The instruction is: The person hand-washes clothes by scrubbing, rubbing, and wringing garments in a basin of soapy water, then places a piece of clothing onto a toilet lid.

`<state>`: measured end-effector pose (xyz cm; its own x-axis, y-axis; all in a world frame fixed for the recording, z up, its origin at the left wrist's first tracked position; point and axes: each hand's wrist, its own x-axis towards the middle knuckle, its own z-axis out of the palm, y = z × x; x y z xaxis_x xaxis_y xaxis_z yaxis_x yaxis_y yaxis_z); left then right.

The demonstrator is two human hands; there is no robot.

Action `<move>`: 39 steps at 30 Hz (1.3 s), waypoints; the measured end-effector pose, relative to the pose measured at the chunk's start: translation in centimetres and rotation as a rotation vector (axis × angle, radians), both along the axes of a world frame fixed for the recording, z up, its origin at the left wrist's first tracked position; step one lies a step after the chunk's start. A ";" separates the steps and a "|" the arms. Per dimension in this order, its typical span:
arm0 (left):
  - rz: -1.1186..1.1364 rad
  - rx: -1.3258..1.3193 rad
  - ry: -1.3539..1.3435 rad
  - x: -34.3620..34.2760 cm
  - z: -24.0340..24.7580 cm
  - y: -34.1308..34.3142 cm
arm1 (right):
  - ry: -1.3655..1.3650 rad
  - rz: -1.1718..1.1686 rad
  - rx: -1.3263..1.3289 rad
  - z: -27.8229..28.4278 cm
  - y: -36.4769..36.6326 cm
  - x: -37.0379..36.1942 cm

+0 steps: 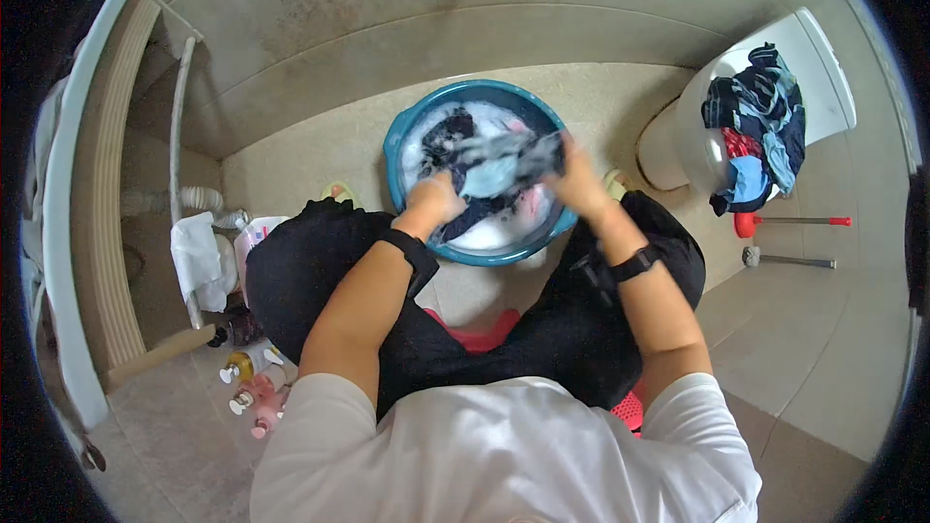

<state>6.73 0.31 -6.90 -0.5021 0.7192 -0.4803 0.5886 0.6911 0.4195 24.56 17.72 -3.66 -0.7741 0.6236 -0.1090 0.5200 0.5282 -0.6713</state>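
A round teal basin [395, 147] stands on the floor in front of me, with white suds [484, 232] and wet clothes in it. Both my hands are over the basin, gripping a dark wet garment with a light blue patch [491, 176]. My left hand [436, 201] is closed on its left part, low by the suds. At the basin's right side my right hand [578, 182] holds the other end, slightly blurred by motion. Dark cloth [450, 128] and some pink cloth [531, 203] lie in the foam around the garment.
A white toilet [668, 145] at the right bears a pile of dark and blue clothes [765, 116]. Beside it lie a red plunger [746, 224] and a toilet brush [753, 257]. Pump bottles [260, 392] stand left of my knee, near a white-edged cabinet [73, 213]. A red stool [481, 331] is beneath me.
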 end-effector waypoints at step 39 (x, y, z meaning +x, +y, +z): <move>-0.031 0.434 -0.023 -3.6 -1.2 8.2 | 0.262 0.189 -0.191 -6.4 -1.0 -10.7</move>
<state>3.09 8.52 -8.07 -0.4697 0.8716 -0.1407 0.5936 0.4297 0.6804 13.84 16.75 -10.09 -0.8907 0.4545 0.0077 0.2227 0.4511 -0.8643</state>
